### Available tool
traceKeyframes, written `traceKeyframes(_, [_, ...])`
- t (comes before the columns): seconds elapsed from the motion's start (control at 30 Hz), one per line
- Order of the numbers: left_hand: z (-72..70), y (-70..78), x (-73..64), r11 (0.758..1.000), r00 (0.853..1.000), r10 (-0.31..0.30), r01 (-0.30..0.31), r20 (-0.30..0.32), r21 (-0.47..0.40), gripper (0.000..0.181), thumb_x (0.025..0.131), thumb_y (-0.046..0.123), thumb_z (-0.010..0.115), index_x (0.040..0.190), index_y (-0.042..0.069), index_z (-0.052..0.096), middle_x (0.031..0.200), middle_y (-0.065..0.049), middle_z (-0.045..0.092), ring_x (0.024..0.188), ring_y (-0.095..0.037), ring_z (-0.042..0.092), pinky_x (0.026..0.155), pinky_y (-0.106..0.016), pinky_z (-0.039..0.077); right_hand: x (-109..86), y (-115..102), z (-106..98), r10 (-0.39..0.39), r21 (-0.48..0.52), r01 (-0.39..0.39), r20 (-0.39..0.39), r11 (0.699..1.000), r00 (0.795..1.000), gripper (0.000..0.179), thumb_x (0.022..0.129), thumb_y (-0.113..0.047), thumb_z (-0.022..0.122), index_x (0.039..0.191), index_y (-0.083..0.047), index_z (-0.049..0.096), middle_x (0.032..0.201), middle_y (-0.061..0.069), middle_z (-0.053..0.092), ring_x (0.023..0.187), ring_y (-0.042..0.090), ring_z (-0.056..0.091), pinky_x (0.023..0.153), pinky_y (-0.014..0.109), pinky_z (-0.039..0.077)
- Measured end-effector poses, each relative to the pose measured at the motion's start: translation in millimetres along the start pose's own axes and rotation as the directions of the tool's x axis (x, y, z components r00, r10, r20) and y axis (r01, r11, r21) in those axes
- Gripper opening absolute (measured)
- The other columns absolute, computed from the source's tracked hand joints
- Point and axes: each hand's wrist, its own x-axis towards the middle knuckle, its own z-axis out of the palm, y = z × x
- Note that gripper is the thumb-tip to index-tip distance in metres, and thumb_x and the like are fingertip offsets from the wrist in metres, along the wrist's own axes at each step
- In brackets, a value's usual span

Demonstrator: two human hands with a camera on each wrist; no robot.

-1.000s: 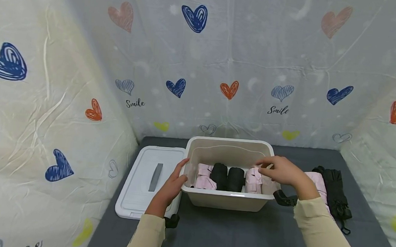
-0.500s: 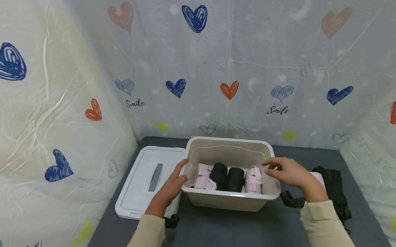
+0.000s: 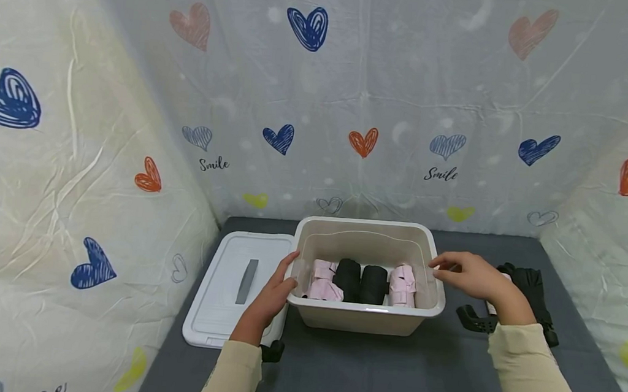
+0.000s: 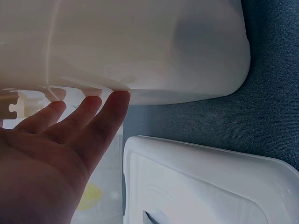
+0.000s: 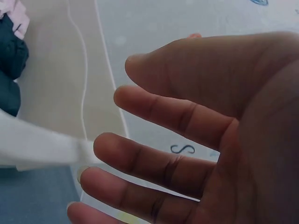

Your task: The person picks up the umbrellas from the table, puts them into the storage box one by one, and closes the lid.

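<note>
A beige plastic storage bin (image 3: 357,317) stands without its lid, holding a row of rolled fabric bundles: a pink bundle (image 3: 324,280) at the left, two dark ones beside it, and another pink bundle (image 3: 402,286) at the right. My left hand (image 3: 270,297) touches the bin's left side at the rim. In the left wrist view its extended fingertips (image 4: 122,95) lie against the outer wall. Just by the right rim hovers my right hand (image 3: 471,276), holding nothing; the right wrist view shows its fingers spread and loosely bent.
The white lid (image 3: 211,311) with a grey handle (image 3: 247,282) lies flat left of the bin. Right of the bin, partly behind my right arm, a black folded fabric bundle (image 3: 533,293) rests on the dark table (image 3: 355,378). A heart-patterned curtain (image 3: 322,92) encloses the back and sides.
My right hand has moved right, from above the right-hand pink bundle inside the bin out to the right rim. My left hand and the bin have stayed in place.
</note>
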Motion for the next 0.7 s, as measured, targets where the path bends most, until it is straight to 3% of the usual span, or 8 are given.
traceKeyframes(0.23, [-0.1, 0.5, -0.7, 1.0, 1.0, 0.004, -0.004, 0.002, 0.0, 0.065, 0.093, 0.016, 0.038, 0.148, 0.048, 0.022, 0.16, -0.003, 0.017, 0.141, -0.035, 0.027, 0.105, -0.064, 0.03, -3.2, 10, -1, 0.012, 0.019, -0.012, -0.023, 1.0, 1.0, 0.023, 0.096, -0.03, 0.057, 0.106, -0.011, 0.066, 0.102, 0.007, 0.066, 0.083, 0.02, 0.057, 0.069, 0.034, 0.047])
traceKeyframes(0.7, [0.0, -0.4, -0.8, 1.0, 1.0, 0.018, -0.018, 0.007, 0.0, 0.065, 0.094, 0.016, 0.037, 0.149, 0.045, 0.021, 0.16, -0.004, 0.017, 0.141, -0.036, 0.027, 0.105, -0.064, 0.03, -7.6, 30, 0, 0.047, 0.062, -0.045, -0.029, 0.997, 0.999, 0.026, 0.096, -0.033, 0.057, 0.105, -0.009, 0.063, 0.1, 0.008, 0.064, 0.08, 0.022, 0.056, 0.067, 0.034, 0.046])
